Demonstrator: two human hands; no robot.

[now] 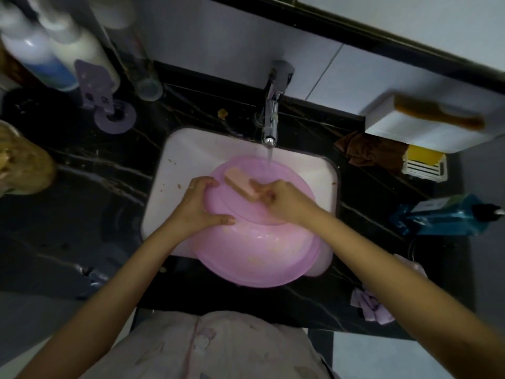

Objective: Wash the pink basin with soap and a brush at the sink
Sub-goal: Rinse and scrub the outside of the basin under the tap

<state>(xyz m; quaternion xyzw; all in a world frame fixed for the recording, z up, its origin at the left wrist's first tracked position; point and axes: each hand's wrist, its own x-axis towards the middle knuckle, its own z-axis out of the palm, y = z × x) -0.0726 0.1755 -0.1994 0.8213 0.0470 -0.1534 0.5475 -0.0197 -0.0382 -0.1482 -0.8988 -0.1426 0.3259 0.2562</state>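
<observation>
One basin (259, 255), one soap bar (240, 184)

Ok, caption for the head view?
Left hand holds the pink basin in the sink; right hand holds soap against it under running tap.
</observation>
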